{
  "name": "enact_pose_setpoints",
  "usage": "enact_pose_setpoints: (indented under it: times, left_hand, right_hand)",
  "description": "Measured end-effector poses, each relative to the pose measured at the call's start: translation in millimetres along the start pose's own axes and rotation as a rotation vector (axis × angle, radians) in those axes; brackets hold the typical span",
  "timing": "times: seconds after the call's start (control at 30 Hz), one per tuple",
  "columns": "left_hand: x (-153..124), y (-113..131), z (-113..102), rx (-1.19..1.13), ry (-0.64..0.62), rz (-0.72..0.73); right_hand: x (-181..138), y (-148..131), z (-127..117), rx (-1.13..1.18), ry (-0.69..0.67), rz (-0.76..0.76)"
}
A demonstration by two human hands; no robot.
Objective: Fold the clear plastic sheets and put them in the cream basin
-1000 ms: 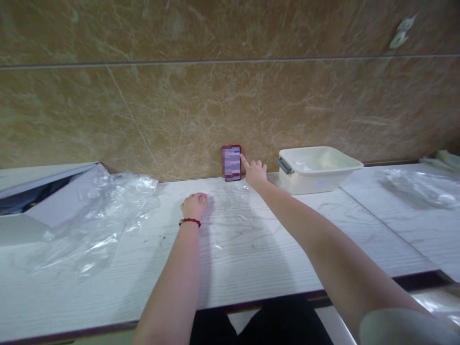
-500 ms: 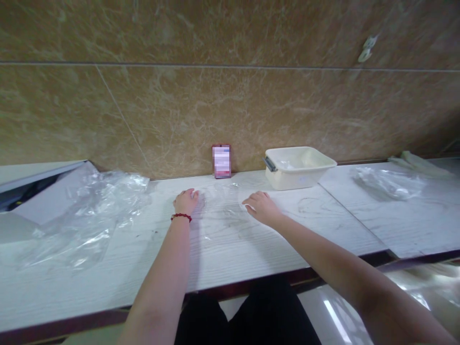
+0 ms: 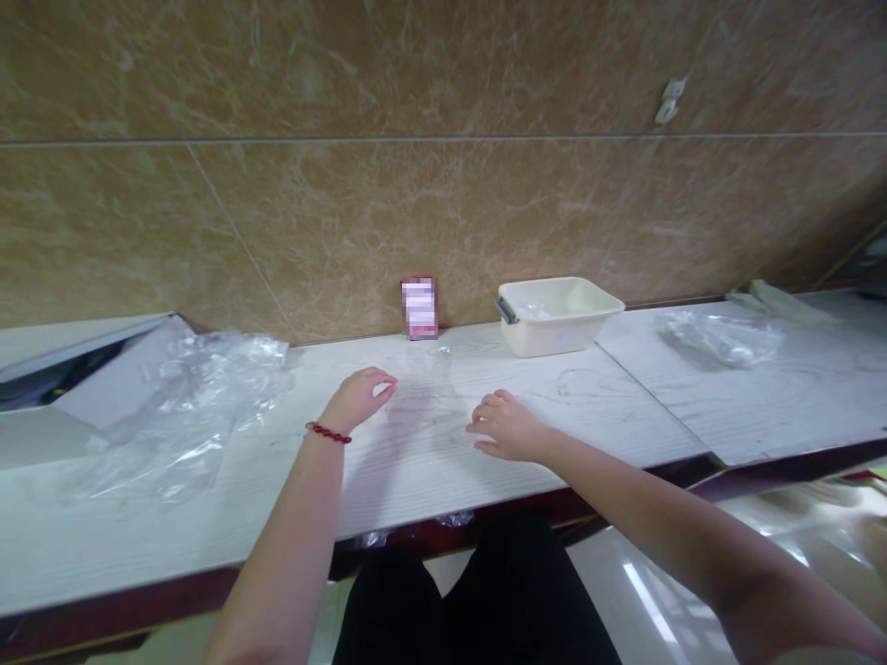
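Note:
My left hand [image 3: 360, 399], with a red beaded bracelet at its wrist, hovers over the white wood-grain table [image 3: 408, 480]. A gap shows between its thumb and its curved fingers, and I see nothing in it. Opposite it, my right hand [image 3: 509, 427] is held low, palm turned inward, its fingers loosely bent and apart. Between the hands lies thin clear plastic [image 3: 433, 365], faint against the tabletop; its outline is hard to make out. Crumpled shiny plastic [image 3: 454, 519] also shows at the table's front edge, above my lap.
Against the wall leans a phone [image 3: 419, 309] with a blurred screen. Right of it stands a cream plastic bin [image 3: 554, 332] with a grey handle. Crumpled clear plastic [image 3: 724, 337] lies farther right. At left are an open white box [image 3: 125, 383] and a heap of clear plastic bags [image 3: 208, 406].
My left hand has lifted and turned inward; my right hand has come slightly nearer to me. Shiny plastic now shows at the front edge. The view has shifted a little.

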State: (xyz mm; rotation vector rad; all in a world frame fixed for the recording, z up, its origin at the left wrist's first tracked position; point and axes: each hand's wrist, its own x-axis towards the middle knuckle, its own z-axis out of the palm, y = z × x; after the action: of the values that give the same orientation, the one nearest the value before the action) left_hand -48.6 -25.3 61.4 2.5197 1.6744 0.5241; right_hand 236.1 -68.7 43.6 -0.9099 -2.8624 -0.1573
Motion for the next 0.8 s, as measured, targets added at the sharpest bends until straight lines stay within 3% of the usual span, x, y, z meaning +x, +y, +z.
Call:
enact_pose_setpoints:
  times: [0.1, 0.27, 0.4, 0.6, 0.8]
  left_hand:
    - [-23, 7, 6, -0.022, -0.089, 0.027]
    - [-48, 15, 21, -0.047, -0.119, -0.04]
    - [-55, 26, 25, -0.077, -0.111, 0.005]
    - [-66, 54, 34, -0.036, -0.064, 0.06]
    - [-71, 70, 47, 0.0, -0.061, -0.076]
  right_hand:
    - [1, -3, 1, -0.027, -0.01, -0.034]
    - [4, -4, 9, -0.069, 0.007, -0.038]
    - [4, -3, 17, -0.056, 0.033, -0.018]
    - [5, -4, 28, 0.166, 0.182, 0.126]
    - [2, -6, 33, 0.305, 0.301, 0.187]
